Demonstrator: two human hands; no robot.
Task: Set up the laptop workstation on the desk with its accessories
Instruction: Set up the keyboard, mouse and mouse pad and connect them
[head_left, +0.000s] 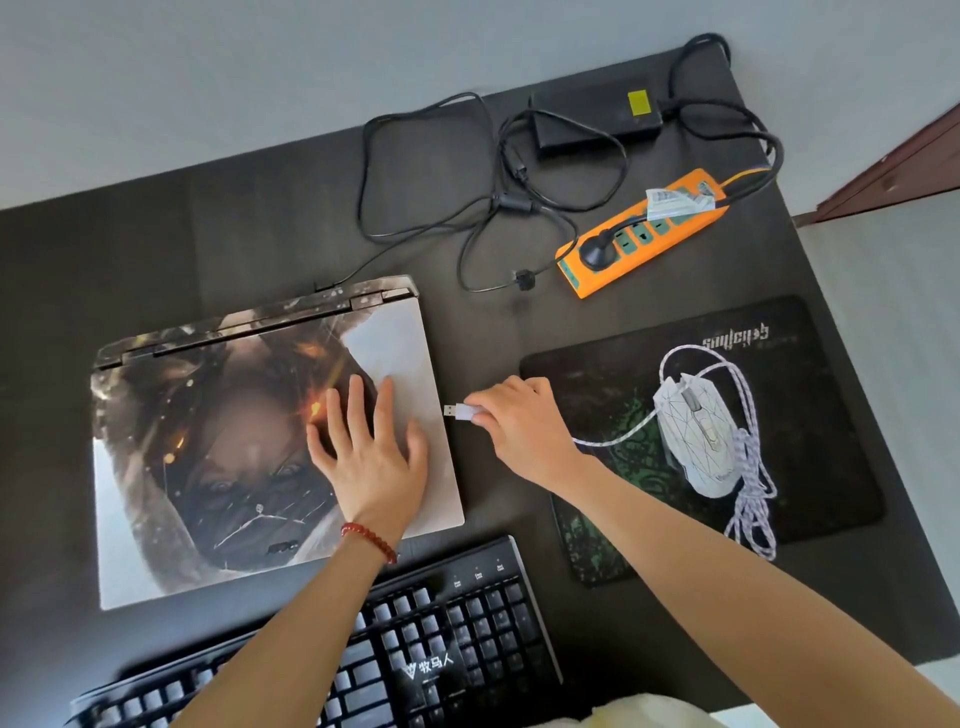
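Note:
A closed laptop (208, 441) with a printed picture on its lid lies on the dark desk (104, 249). My left hand (371, 452) rests flat on the lid near its right edge, fingers spread. My right hand (524, 423) pinches the white USB plug (460, 411) of the mouse cable, its metal tip pointing at the laptop's right side with a small gap between them. The white mouse (701, 436) sits on a dark green-patterned mouse pad (810, 405), its braided cable looped beside it. A black keyboard (415, 654) lies in front, partly under my forearms.
An orange power strip (639, 234) with one black plug in it lies behind the mouse pad. A black power brick (587, 111) and tangled black cables (431, 171) sit at the back; one cable reaches the laptop's rear. The desk's right edge is close to the pad.

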